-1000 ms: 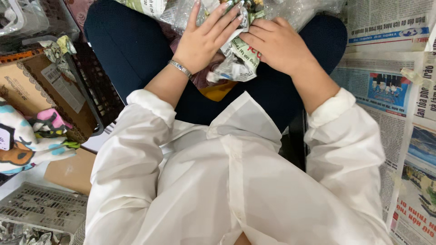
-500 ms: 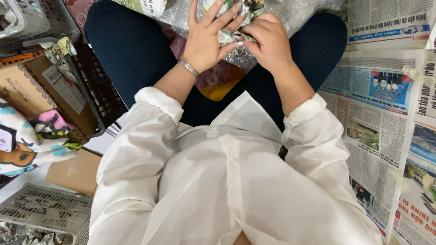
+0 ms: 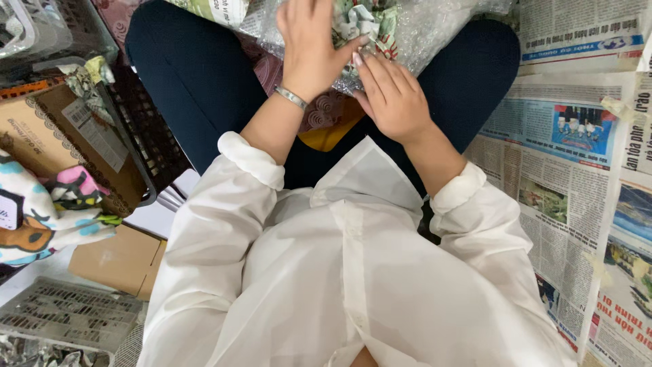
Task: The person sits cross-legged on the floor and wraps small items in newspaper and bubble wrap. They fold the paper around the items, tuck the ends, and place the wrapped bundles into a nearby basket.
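Left hand lies flat on a bubble-wrap bundle in the lap, fingers spread. Right hand touches it, fingers extended; grip probably none. Newspaper covers the floor.

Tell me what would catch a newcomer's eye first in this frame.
First, the two hands at top centre: the left hand lies flat on a crumpled printed-paper bundle and the right hand touches its lower edge, over bubble wrap on the lap. Next, the white shirt fills the lower middle. Newspaper sheets cover the floor at right; a dark plastic basket with a brown cardboard box sits at left.
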